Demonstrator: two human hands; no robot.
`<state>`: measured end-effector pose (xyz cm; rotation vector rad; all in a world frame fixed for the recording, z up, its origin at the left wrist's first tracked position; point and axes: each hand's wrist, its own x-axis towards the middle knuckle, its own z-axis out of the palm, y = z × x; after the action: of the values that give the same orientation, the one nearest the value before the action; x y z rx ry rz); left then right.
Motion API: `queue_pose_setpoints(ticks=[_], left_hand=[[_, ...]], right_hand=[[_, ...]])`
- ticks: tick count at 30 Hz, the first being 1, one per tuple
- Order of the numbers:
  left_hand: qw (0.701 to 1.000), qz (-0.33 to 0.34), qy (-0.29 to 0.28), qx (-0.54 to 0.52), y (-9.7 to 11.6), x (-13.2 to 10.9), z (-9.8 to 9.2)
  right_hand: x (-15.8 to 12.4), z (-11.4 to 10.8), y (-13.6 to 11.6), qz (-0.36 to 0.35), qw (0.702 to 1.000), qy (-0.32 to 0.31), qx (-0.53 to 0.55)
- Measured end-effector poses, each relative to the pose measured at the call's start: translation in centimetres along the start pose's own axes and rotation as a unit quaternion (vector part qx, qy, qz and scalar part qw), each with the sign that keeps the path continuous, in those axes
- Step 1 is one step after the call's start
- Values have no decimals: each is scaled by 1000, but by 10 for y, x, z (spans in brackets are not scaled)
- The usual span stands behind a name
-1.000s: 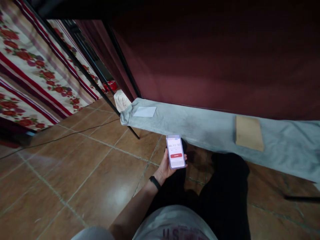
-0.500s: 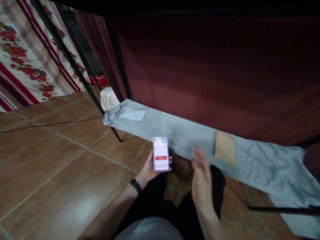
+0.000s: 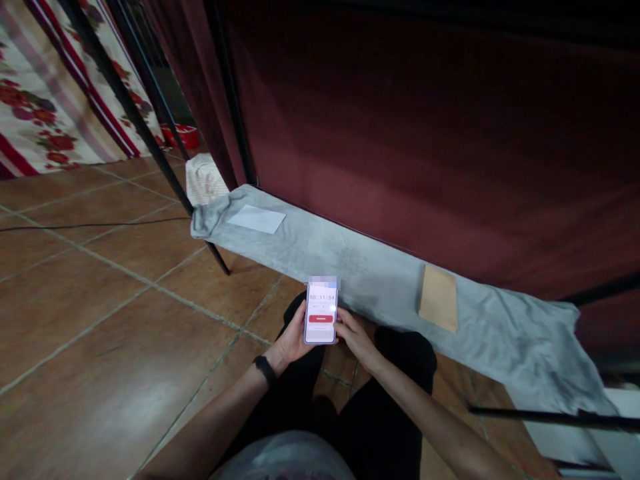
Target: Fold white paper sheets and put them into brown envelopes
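Observation:
A smartphone [image 3: 321, 327] stands upright in my grasp above my lap, its lit screen showing a timer and a red button. My left hand [image 3: 294, 333], with a dark band on the wrist, is closed around the phone's left side. On the opposite edge, my right hand [image 3: 351, 331] grips the phone with thumb and fingers at its lower right. Behind the phone lies a narrow board draped in grey cloth [image 3: 345, 260]. A white sheet of paper [image 3: 257, 219] rests on its left part, and a tan notebook or envelope [image 3: 438, 298] on its right.
Dark metal frame bars [image 3: 135, 120] rise at the left, and another bar [image 3: 540, 417] juts in at lower right. A maroon curtain [image 3: 400, 147] hangs behind the board. A black cable [image 3: 100, 225] crosses the tiled floor [image 3: 100, 320]. A red basket [image 3: 183, 136] sits far left.
My right hand, held open and apart from the phone before, has moved left onto the phone's right edge. My left hand still holds the phone. The view has shifted slightly.

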<state>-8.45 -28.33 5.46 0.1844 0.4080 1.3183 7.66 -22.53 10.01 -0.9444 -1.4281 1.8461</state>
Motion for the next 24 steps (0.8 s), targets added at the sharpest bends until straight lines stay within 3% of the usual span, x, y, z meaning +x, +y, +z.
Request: queue_pose_setpoints(ticks=[10,17,24], left_hand=[[1000,0,-15,-19,7,6,-9],[998,-55,-39,-6,16,-2,-8],[1000,-11,-8,-21,13,0,-6]], right_hand=[[7,34,28,-67,992,105,21],[13,39,35,-61,990,130,12],[13,46,29,-85,988,131,3]])
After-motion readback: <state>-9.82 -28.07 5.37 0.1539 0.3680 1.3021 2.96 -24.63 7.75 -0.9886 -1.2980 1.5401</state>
